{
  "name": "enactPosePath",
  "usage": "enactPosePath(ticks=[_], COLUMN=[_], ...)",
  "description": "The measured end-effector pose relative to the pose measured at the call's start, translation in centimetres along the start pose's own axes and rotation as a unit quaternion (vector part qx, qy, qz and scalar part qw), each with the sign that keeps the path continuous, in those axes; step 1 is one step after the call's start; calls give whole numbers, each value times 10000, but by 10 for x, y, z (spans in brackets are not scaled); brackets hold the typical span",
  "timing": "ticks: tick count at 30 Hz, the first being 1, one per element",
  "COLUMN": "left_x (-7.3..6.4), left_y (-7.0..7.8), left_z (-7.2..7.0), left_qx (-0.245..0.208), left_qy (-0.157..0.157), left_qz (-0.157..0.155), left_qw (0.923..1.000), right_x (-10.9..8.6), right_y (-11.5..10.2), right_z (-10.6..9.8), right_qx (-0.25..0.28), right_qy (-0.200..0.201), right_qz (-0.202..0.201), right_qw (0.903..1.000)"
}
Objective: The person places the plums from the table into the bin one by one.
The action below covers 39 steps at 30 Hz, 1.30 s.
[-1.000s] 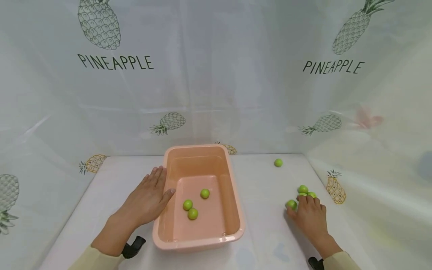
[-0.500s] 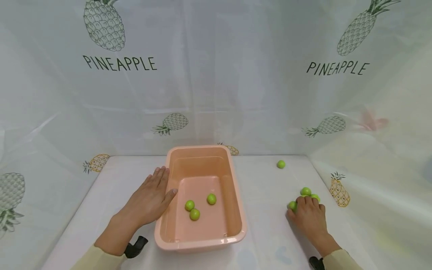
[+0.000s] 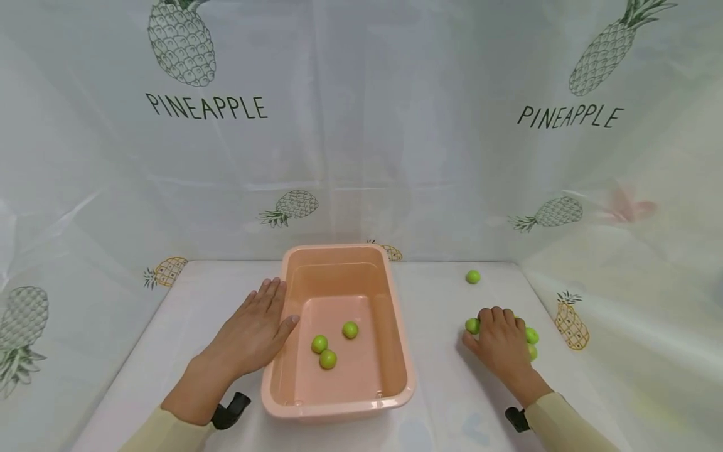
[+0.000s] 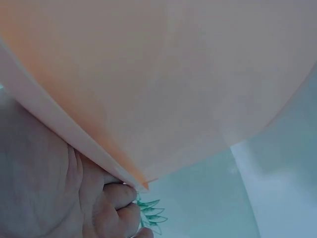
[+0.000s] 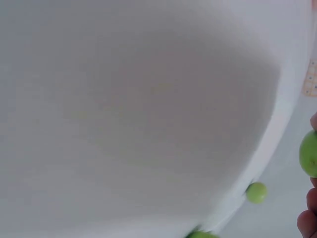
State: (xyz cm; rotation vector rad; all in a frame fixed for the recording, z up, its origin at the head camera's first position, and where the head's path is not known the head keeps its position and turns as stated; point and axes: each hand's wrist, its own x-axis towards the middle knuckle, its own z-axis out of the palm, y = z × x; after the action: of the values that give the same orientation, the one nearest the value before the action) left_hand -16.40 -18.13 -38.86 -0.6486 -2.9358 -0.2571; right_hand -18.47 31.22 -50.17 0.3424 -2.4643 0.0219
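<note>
In the head view, my left hand (image 3: 248,333) lies with straight fingers along the left rim of a peach-pink plastic tub (image 3: 404,370), thumb over the edge. Its palm shows beside the tub wall (image 4: 188,79) in the left wrist view. Inside the tub are three small round green fruits (image 3: 327,359). To the right, my right hand (image 3: 503,345) pinches another green fruit (image 3: 471,326) between thumb and curled fingers; the right wrist view shows this fruit (image 5: 309,153) at its right edge. More green fruits (image 3: 531,335) sit beside that hand, partly hidden by it.
A lone green fruit (image 3: 473,277) lies near the back of the white table (image 3: 435,295). A plastic sheet (image 3: 384,144) printed with pineapples rises behind the table and along its sides.
My right hand has moved left and a little away from me, with a fruit in its fingers, uncovering fruits on its right. One fruit in the tub has rolled slightly. The left hand stays put.
</note>
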Motion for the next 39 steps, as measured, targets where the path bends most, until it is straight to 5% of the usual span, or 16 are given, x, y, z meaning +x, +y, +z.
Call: enactPosePath(ticks=[14,28,34,39], left_x=[1,5,3,2], left_y=[2,5,5,5], left_z=[-5,-5,-5,-4], left_qx=[-13,218,254,246], left_qy=[-74,25,11,24], left_qz=[24,-27,-70,-107], left_qw=[10000,9998,9997,9996], right_x=[33,107,145,169], right_y=[-17,-53,-89,-124], right_z=[0,-37,-65,-68], right_qx=[175,766,1234,1509], right_qy=[509,82,-249,-583], right_qz=[-421,-332,-512,-916], right_qw=[9977,9965,9907,9826])
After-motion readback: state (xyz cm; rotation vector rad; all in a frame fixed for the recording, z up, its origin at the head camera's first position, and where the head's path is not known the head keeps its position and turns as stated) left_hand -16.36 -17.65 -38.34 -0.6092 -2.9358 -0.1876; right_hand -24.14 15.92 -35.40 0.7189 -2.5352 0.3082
